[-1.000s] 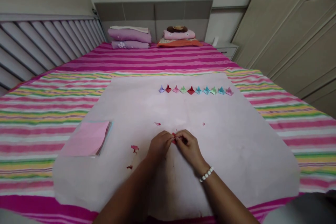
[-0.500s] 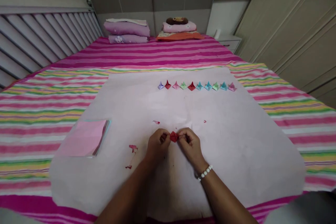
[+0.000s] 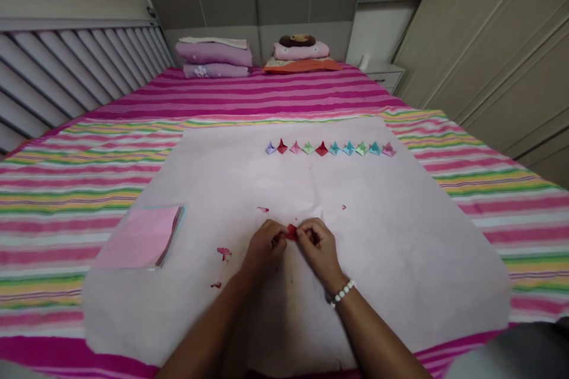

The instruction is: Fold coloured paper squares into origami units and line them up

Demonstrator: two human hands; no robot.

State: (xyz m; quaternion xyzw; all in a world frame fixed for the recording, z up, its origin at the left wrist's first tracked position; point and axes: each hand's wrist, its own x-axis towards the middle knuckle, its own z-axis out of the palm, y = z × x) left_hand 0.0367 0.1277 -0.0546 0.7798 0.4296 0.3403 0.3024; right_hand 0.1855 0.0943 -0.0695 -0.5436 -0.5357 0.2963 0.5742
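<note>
A small red folded paper (image 3: 291, 232) is pinched between my two hands, just above the large white sheet (image 3: 400, 260). My left hand (image 3: 268, 243) grips its left side with thumb and fingertips. On its right side, the thumb and forefinger of my right hand (image 3: 319, 244) are closed, covering part of the paper. A bracelet of white beads (image 3: 344, 292) circles my right wrist. Torn red paper scraps (image 3: 224, 252) lie left of my left hand, and a tiny red scrap (image 3: 344, 207) lies beyond my right hand.
Several small folded paper boats (image 3: 322, 148) in purple, red, pink, green and blue form a row on the sheet's far part. A stack of pink paper (image 3: 141, 237) lies at left. Striped bedding (image 3: 498, 201) surrounds the sheet; folded quilts (image 3: 216, 56) rest by the headboard (image 3: 306, 9).
My fingers have drawn closer together around the red paper, so less of it shows between them. The view has tilted slightly up.
</note>
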